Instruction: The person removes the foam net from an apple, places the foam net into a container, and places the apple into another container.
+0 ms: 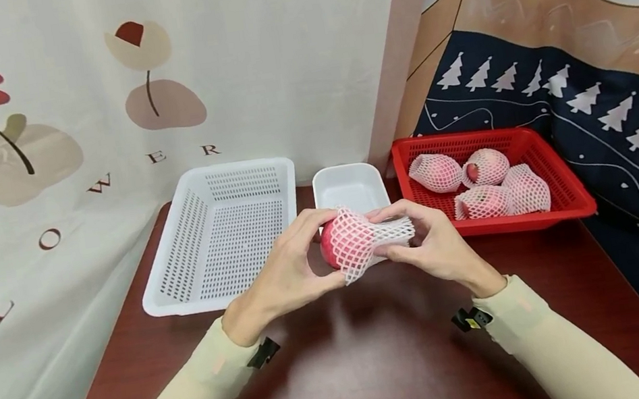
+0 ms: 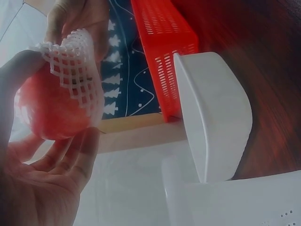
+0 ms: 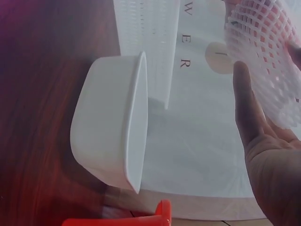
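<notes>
A round red fruit (image 1: 329, 246) is held above the table, its right part inside a white foam net sleeve (image 1: 352, 244). My left hand (image 1: 288, 265) grips the fruit from the left, thumb and fingers spread around its sides. In the left wrist view the bare, glossy red skin (image 2: 51, 106) shows below the net's edge. On the other side, my right hand (image 1: 432, 241) pinches the gathered, narrow end of the net between thumb and fingers. The right wrist view shows the white mesh (image 3: 270, 61) over that hand's fingers, with part of the hand out of frame.
A white perforated basket (image 1: 226, 303) stands at the left. Behind the hands is a small white tray (image 1: 346, 170). At the right, a red basket (image 1: 566, 209) contains several net-wrapped fruits (image 1: 483, 167). All stand on a dark red-brown table (image 1: 344, 373), with printed cloth (image 1: 276, 62) behind.
</notes>
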`<state>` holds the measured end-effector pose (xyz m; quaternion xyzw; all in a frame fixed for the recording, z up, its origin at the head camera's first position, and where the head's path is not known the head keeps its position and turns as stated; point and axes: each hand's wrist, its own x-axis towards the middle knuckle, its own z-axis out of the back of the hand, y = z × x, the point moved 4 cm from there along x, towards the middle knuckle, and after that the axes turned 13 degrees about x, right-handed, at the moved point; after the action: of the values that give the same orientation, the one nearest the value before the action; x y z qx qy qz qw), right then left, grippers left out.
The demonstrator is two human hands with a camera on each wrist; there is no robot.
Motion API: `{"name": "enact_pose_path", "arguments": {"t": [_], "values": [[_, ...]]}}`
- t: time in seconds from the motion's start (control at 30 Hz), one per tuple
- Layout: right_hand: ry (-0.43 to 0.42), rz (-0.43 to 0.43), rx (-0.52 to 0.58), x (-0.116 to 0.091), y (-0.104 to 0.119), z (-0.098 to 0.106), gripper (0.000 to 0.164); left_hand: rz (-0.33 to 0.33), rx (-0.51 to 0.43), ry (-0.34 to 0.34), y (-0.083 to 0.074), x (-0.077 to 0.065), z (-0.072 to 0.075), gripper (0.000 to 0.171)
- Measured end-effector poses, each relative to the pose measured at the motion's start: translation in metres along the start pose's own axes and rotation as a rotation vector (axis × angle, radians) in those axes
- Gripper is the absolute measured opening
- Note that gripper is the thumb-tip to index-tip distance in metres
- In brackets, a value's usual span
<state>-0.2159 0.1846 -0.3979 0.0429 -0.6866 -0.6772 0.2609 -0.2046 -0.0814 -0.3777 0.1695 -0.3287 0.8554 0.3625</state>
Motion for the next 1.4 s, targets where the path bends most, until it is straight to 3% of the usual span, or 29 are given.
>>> {"name": "enact_pose_path", "arguments": {"t": [0.47,0.8,1.4], "values": [[0.049,0.094,-0.121,0.003,0.010,0.000,0.050,0.014,0.012,0.009,0.002,-0.002,0.004,0.088],[0.043,0.160,-0.195,0.006,0.014,-0.003,0.036,0.020,0.021,-0.002,0.004,-0.004,0.009,0.087],[0.001,0.122,-0.220,0.004,0.013,0.004,0.034,0.038,0.025,-0.022,0.006,-0.005,0.014,0.085]]}}
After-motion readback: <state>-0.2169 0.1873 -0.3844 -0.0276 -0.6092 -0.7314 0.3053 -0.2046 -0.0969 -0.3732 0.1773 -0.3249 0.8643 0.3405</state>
